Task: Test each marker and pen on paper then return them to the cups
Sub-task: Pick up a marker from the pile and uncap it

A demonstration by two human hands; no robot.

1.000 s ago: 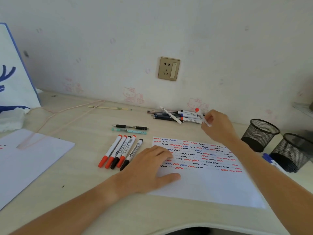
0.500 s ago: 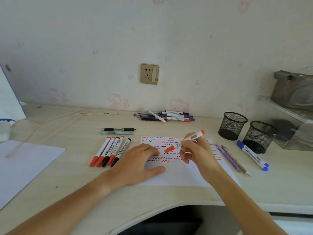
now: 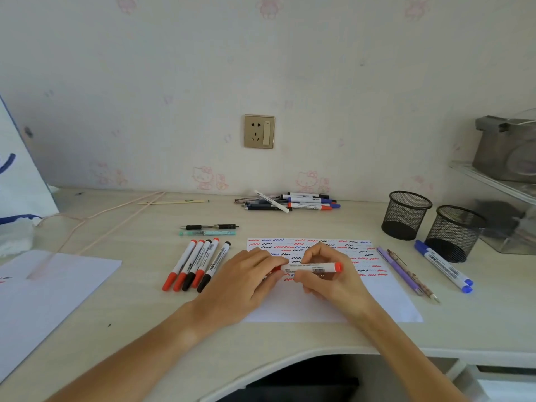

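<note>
My right hand [image 3: 327, 281] grips a white marker with red ends [image 3: 311, 268], held level over the test paper [image 3: 385, 297]. My left hand [image 3: 246, 281] pinches the marker's left end, where its red cap sits. The paper carries rows of red, blue and black squiggles. Several red and black markers [image 3: 197, 264] lie in a row left of the paper. A pile of pens and markers [image 3: 290, 202] lies by the wall. Two black mesh cups [image 3: 406, 214] [image 3: 454, 233] stand at the right.
Two blue markers [image 3: 443, 265] and a purple pen with a pencil [image 3: 406, 274] lie right of the paper. A black pen and a teal pen [image 3: 207, 230] sit above the marker row. A white sheet [image 3: 43, 291] and pink cord [image 3: 116, 216] lie left.
My right hand picked a red marker from the back pile and brought it over the paper. My left hand lifted off the paper and now pinches the marker's capped end.
</note>
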